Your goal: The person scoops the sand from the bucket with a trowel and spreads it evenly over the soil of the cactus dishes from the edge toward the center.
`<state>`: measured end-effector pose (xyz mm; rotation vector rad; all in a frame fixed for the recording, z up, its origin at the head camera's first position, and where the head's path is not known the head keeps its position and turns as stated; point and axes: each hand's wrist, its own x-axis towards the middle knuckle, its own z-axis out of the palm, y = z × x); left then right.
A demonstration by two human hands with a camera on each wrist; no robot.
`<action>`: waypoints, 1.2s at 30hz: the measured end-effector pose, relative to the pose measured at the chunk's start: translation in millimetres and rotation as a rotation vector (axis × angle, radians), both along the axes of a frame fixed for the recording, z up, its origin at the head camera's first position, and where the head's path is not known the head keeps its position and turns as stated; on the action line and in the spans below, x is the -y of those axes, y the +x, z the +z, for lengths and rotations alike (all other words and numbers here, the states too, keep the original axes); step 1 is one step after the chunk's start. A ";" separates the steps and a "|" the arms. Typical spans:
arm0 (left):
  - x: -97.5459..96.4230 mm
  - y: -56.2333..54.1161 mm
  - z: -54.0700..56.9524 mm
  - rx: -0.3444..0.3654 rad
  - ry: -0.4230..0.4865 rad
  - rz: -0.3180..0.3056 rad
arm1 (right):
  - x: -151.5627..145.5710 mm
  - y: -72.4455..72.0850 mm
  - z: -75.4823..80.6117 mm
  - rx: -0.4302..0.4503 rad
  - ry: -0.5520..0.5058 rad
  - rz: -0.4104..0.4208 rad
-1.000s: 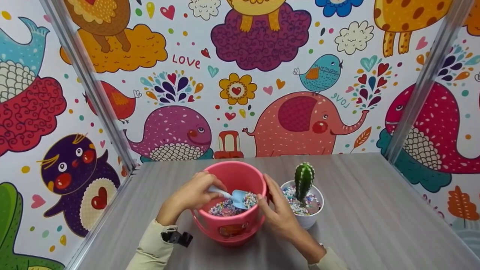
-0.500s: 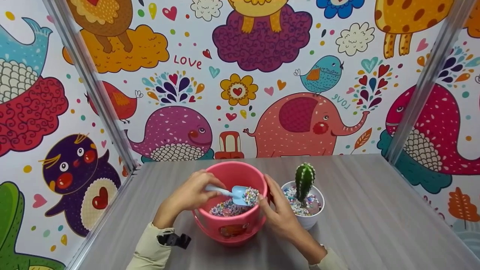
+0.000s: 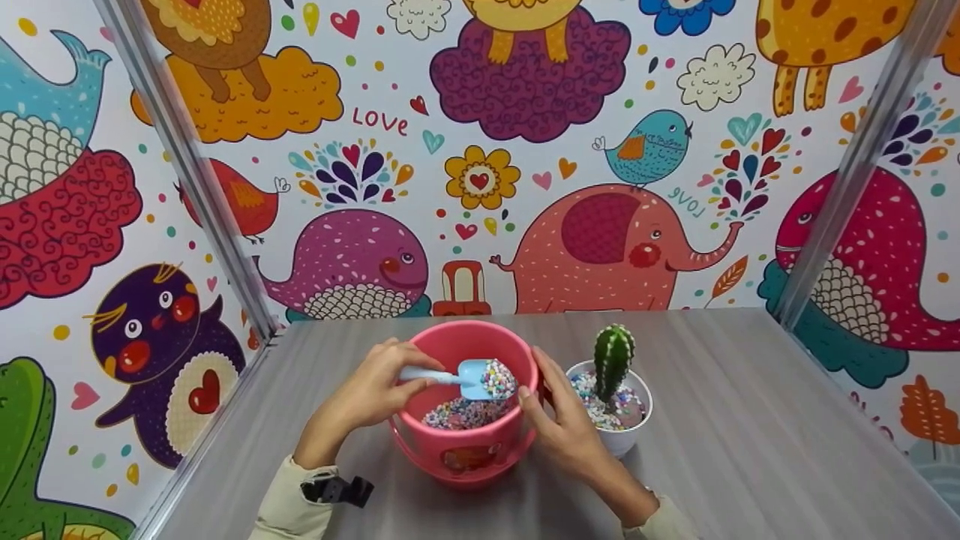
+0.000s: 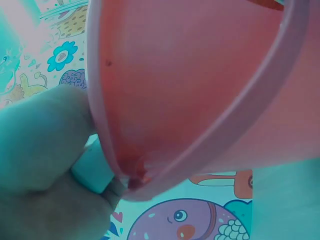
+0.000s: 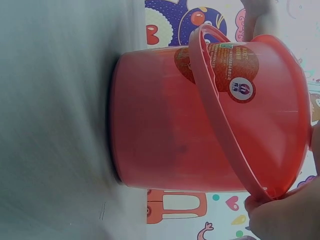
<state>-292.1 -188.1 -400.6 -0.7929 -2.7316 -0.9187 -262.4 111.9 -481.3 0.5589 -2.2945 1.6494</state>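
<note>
A pink bucket (image 3: 457,349) stands on the table with small multicoloured beads (image 3: 459,415) in it. Its pink wall (image 5: 155,115) fills the right wrist view. My left hand (image 3: 379,382) pinches the handle of a light blue toy shovel (image 3: 472,379) over the bucket's opening. Beads (image 3: 498,379) lie heaped in the shovel's scoop. In the left wrist view, part of the blue handle (image 4: 94,167) shows between the fingers, beside the bucket's rim. My right hand (image 3: 566,424) holds the bucket's right rim, thumb near the inner edge and fingers along the outside.
Right of the bucket stands a white pot (image 3: 621,444) holding a green cactus (image 3: 613,360) and similar beads. The bucket's pink handle (image 5: 220,122) hangs down its front. Printed cartoon panels (image 3: 480,225) with metal posts (image 3: 847,172) border the grey table (image 3: 750,435).
My left hand has raised the shovel with its beads higher above the beads in the bucket, drifting slightly left. My right hand keeps its hold on the rim.
</note>
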 end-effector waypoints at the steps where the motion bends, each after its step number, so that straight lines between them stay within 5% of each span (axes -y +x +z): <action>1: 0.2 0.8 -0.2 -0.005 0.007 0.001 | -0.4 0.1 0.2 -0.001 0.002 -0.008; 15: -1.6 5.0 -1.1 -0.037 0.060 0.041 | -14.7 2.8 0.8 -0.070 0.009 -0.007; 29: -2.4 11.2 4.5 -0.113 0.092 0.030 | -45.3 19.4 1.1 0.018 0.021 0.051; 36: -4.5 17.3 11.2 -0.096 0.114 0.017 | -66.4 27.0 -2.0 -0.085 0.058 0.052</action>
